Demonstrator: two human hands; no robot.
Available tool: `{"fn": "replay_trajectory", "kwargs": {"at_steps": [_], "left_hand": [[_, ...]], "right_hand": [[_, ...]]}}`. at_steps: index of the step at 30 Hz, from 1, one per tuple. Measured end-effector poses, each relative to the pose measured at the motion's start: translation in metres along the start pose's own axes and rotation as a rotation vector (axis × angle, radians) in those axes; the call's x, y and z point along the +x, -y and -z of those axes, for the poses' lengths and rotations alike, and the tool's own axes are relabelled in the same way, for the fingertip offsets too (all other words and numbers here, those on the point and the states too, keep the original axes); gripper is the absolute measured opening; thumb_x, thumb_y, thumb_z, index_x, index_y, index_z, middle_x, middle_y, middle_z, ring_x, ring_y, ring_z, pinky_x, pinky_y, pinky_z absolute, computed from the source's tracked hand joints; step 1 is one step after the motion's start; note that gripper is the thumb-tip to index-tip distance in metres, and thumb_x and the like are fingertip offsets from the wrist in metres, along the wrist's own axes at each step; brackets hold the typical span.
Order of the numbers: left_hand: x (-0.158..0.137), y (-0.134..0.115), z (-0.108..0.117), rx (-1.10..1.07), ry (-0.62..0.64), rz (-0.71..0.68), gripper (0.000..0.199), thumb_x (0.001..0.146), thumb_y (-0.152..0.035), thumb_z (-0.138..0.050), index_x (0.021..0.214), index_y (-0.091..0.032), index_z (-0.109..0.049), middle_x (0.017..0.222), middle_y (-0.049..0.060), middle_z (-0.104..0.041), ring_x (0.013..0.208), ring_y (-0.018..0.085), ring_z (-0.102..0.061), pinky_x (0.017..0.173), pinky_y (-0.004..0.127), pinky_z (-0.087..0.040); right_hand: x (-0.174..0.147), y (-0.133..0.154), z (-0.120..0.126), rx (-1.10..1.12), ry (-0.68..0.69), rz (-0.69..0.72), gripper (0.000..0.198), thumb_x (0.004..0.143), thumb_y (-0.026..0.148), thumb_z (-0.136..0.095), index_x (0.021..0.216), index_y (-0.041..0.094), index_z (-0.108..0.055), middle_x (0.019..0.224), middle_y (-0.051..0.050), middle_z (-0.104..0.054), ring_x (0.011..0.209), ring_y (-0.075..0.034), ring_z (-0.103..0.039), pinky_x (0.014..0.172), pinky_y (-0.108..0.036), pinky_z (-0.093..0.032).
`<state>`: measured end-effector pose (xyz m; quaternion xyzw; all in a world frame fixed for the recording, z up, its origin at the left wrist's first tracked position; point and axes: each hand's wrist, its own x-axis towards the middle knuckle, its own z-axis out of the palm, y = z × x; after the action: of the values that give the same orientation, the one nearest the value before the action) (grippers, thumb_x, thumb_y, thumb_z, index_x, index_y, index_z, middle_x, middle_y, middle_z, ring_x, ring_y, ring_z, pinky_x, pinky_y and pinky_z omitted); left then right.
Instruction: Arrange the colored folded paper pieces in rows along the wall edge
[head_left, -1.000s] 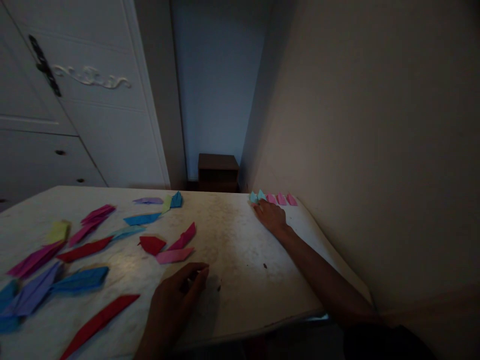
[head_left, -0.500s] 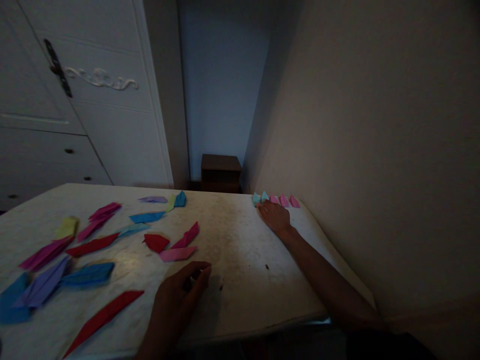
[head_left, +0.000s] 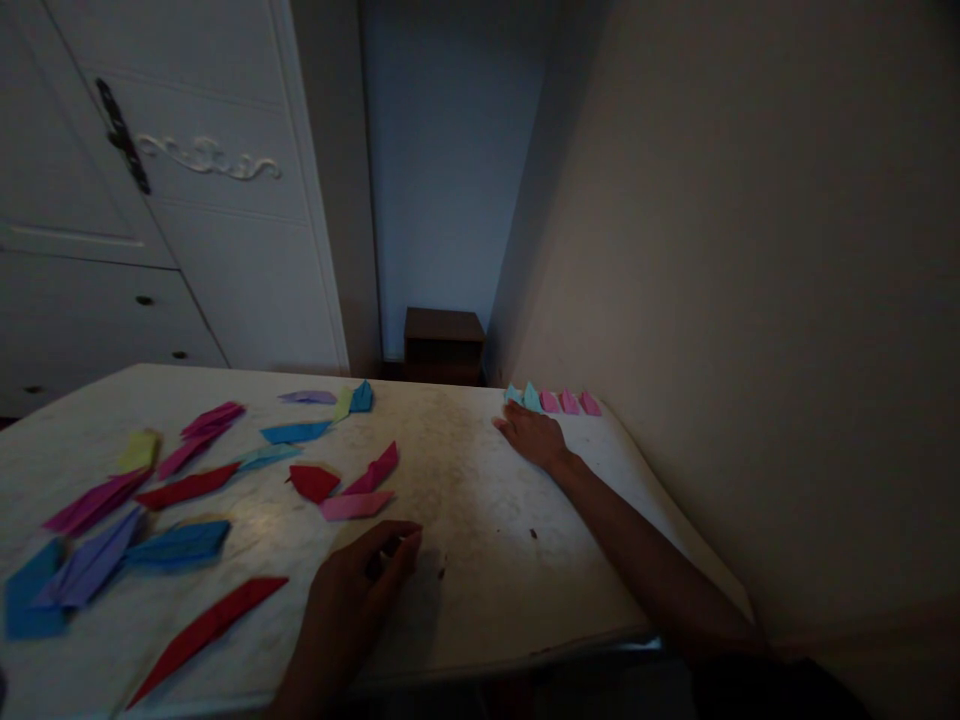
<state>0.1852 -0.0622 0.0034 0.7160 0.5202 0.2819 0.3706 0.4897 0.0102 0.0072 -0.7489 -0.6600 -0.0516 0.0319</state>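
Observation:
My right hand (head_left: 532,435) reaches to the far right of the table, its fingertips at the leftmost light blue folded paper (head_left: 512,393). The thumb stands apart from the fingers and nothing shows in the grip. That piece heads a short row with another light blue folded paper (head_left: 532,396) and several pink folded papers (head_left: 570,401). Over the near middle of the table, my left hand (head_left: 364,580) is curled, thumb and forefinger tips together with no object visible between them. Close beyond it lie a light pink folded paper (head_left: 356,506) and a red folded paper (head_left: 313,483).
Many folded papers in blue, purple, magenta, yellow and red cover the left of the marbled white table (head_left: 465,600). A wall (head_left: 750,300) runs along the right side. White cupboards (head_left: 225,260) stand behind to the left, and a small brown cabinet (head_left: 444,325) behind the table.
My right hand has shifted slightly left along the row, uncovering more of the second light blue piece. The left hand stays in nearly the same place.

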Motion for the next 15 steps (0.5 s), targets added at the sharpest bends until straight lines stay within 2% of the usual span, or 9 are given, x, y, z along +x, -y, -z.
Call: {"fn": "replay_trajectory", "kwargs": {"at_steps": [9,15], "left_hand": [[0.004,0.006,0.003,0.01,0.047,-0.015,0.046,0.083,-0.058,-0.046,0.096,-0.021,-0.071,0.073,0.002,-0.072,0.062,0.02,-0.063,0.059,0.028,-0.047],[0.0,-0.005,0.002,-0.004,0.04,-0.002,0.047,0.082,-0.058,-0.045,0.093,-0.02,-0.071,0.072,0.003,-0.071,0.064,0.021,-0.063,0.06,0.03,-0.046]], "right_hand": [[-0.002,0.002,0.002,0.028,-0.059,0.002,0.043,0.101,0.044,-0.032,0.132,0.021,-0.052,0.149,-0.006,-0.044,0.118,-0.024,-0.058,0.089,-0.035,-0.051],[-0.011,0.017,0.011,0.096,-0.12,0.056,0.039,0.101,0.039,-0.032,0.119,0.022,-0.062,0.129,-0.005,-0.063,0.109,-0.02,-0.062,0.084,-0.028,-0.048]]}}
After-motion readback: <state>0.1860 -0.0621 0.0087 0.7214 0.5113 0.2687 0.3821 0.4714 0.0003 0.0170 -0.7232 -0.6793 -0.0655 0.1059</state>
